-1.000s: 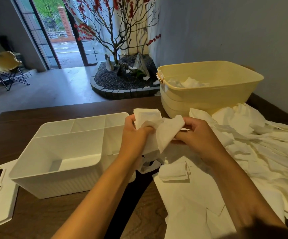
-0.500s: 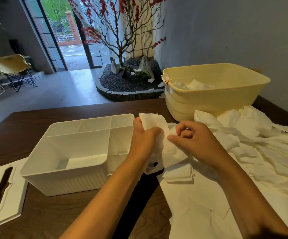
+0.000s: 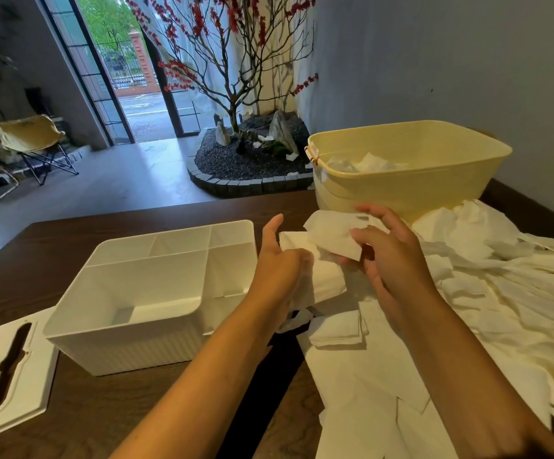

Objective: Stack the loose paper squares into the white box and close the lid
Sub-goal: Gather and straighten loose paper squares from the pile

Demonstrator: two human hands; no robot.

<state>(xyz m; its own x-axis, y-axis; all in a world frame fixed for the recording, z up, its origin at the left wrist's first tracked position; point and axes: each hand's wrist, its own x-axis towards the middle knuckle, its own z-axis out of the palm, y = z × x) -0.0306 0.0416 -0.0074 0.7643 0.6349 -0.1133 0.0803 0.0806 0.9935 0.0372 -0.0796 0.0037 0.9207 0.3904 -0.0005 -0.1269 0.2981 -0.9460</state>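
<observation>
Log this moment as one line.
left hand: grips white paper squares | right hand: pinches them | white plastic box: empty | slotted lid: off

The tabletop [image 3: 80, 409] was dark brown with a fine wood grain. Near its left edge stood the white box [image 3: 130, 339], plain white inside, its front wall marked with thin upright ribs. The lid [image 3: 30, 385], at the front left corner, was the same white, its long slot showing dark. The paper squares [image 3: 501, 293] spread toward the right edge were white to creamy off-white, unpatterned. At the far edge sat a pale yellow tub [image 3: 401, 190]. Beyond the tabletop, a bare brown tree [image 3: 232, 77] carried red blossoms over black gravel [image 3: 222, 164].
</observation>
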